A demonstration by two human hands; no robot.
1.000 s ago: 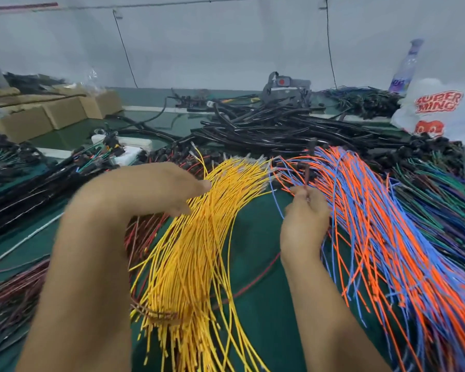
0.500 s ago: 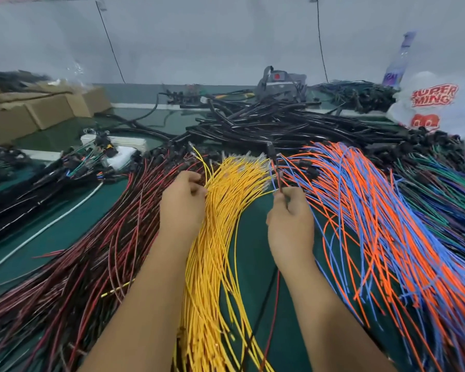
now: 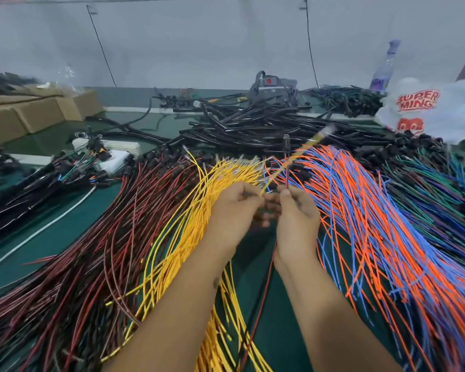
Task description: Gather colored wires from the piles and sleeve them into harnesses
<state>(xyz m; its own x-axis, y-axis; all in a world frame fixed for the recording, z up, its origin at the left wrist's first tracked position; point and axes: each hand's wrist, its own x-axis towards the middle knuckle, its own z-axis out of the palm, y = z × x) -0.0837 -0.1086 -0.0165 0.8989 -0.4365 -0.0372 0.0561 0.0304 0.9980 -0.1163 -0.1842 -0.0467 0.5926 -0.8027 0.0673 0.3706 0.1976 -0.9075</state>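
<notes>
My left hand [image 3: 232, 210] pinches a single yellow wire [image 3: 293, 159] that sticks up and to the right, its tip blurred. My right hand [image 3: 297, 213] is closed on a thin red and black wire pair [image 3: 262, 296] that hangs down between my forearms and pokes up past the thumb. Both hands meet above the green table [image 3: 59, 234]. The yellow wire pile [image 3: 183, 237] lies under my left hand. A dark red and black pile [image 3: 78, 277] is to the left, an orange and blue pile [image 3: 387, 232] to the right.
Black sleeving tubes [image 3: 253, 130] are heaped behind the piles. Green, blue and purple wires [image 3: 440, 189] lie far right. Finished harnesses with connectors [image 3: 51, 175] sit at left, cardboard boxes [image 3: 24, 114] behind them. A white plastic bag [image 3: 427, 108] and a bottle [image 3: 384, 68] stand back right.
My left hand has lifted one yellow wire out of the pile and brought it across to my right hand. The hands have come together.
</notes>
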